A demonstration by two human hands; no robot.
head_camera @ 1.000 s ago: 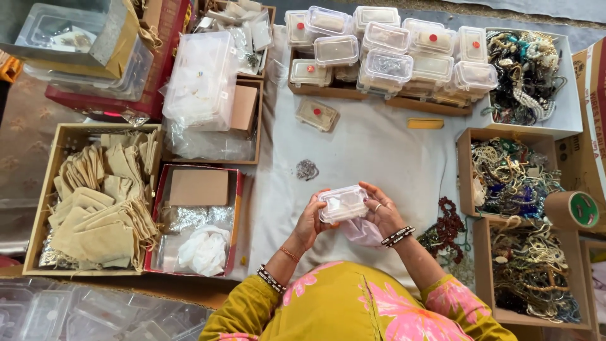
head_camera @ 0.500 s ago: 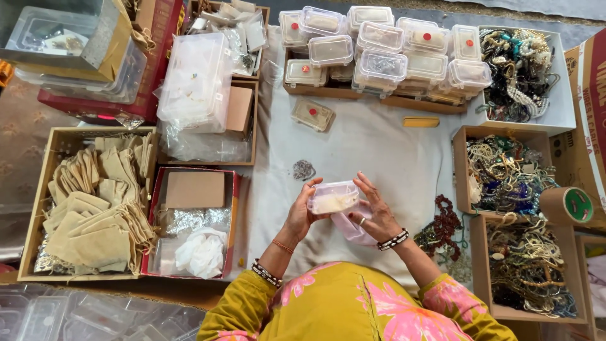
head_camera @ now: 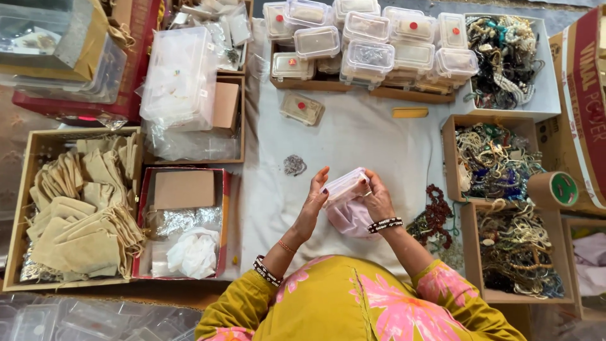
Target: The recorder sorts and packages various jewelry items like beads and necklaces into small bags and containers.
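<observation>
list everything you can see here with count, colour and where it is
small clear plastic box: one, held in both hands, centre
pink pouch: one, under the hands
clear lidded boxes: many, stacked at top
lone clear box with red dot: one, on white cloth
small silver trinket: one, on cloth
yellow bar: one, below the stack
beige drawstring pouches: many, left cardboard box
red-rimmed tray: one, holds card and wrap
bead jewellery: heaps, mixed colours, right boxes
tape roll: one, brown and green, right
left hand: on box
right hand: on box
</observation>
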